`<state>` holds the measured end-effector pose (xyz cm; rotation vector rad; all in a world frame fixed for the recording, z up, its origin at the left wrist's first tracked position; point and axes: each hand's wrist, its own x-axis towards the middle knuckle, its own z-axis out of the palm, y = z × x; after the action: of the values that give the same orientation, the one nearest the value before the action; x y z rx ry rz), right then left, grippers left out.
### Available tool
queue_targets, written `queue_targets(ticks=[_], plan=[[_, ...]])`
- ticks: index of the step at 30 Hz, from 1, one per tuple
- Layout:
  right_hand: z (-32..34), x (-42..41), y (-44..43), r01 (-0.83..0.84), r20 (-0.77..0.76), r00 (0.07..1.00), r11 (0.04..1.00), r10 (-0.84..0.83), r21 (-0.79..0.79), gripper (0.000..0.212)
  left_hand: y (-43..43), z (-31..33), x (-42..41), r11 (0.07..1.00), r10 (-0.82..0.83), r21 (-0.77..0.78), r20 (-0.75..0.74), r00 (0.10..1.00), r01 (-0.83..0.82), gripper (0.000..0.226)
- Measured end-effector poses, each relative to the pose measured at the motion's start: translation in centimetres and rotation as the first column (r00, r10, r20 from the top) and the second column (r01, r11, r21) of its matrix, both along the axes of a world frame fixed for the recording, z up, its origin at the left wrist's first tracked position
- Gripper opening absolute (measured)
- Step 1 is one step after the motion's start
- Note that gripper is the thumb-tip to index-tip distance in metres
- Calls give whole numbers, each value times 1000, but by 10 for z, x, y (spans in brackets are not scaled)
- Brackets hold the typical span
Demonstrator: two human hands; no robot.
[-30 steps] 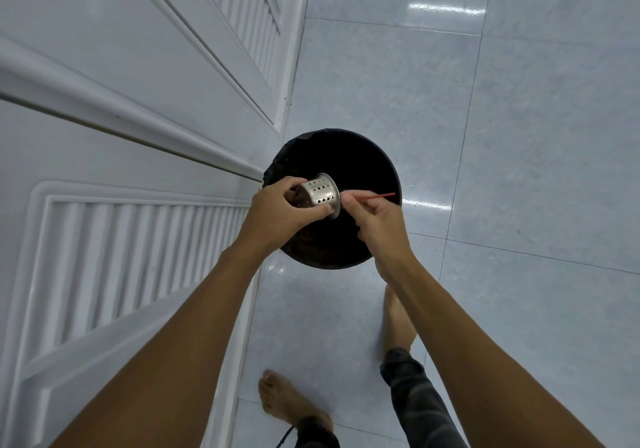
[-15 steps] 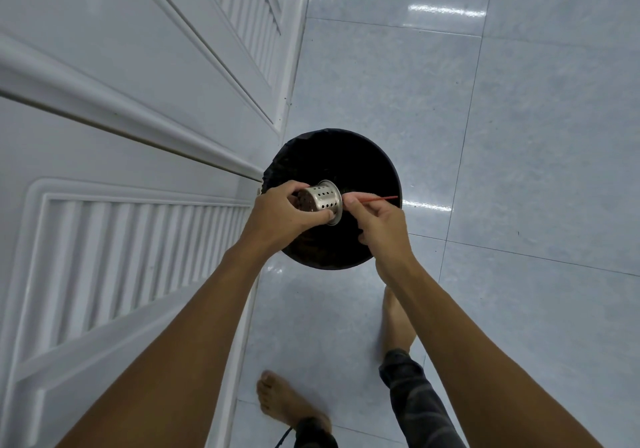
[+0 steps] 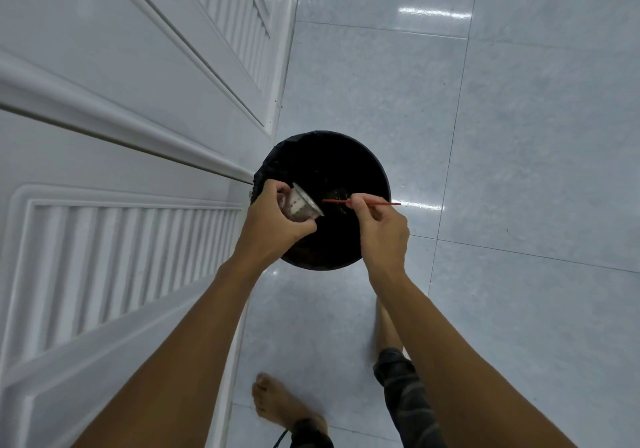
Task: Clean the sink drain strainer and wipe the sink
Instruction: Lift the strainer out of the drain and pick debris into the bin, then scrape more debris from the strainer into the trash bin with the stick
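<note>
Over the black bin (image 3: pixel 346 160): my left hand (image 3: pixel 273 225) grips the strainer (image 3: pixel 303 205), tilted, blurred. Right hand (image 3: pixel 379 229) pinches a red stick (image 3: pixel 377 202), tip just beside the strainer's rim.

Left half of frame: white louvred cabinet doors (image 3: pixel 114 257) with a horizontal rail. Right and lower frame: glossy pale blue-grey floor tiles (image 3: pixel 519 118), thin dark grout lines, ceiling-light glare streaks upper right and centre right.

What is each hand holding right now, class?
Left hand: closed on the strainer, over the bin.
Right hand: pinching a red stick.
</note>
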<state>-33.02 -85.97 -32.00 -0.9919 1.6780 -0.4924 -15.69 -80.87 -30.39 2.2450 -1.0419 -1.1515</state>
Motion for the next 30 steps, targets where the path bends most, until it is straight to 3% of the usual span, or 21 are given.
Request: queue_targets(ticks=[5,9,14,22,30], plan=[[61,-10,-13,135,166,979,984,-114,-120,15,0,41,-16,948,139,-295,39,989,-122,72],[143,-5,-36,219,274,949,952,-157,-213,9,-21,110,-23,820,295,-544,133,946,-179,72],[267,26,-59,306,439,888,886,-134,-348,19,-46,222,-8,625,421,-753,106,901,-204,73],[428,116,-17,234,648,750,865,129,-443,19,3,390,55,371,581,-907,60,812,-199,74],[469,227,110,-26,649,659,875,379,-484,19,167,439,144,314,760,-898,43,649,-309,80]])
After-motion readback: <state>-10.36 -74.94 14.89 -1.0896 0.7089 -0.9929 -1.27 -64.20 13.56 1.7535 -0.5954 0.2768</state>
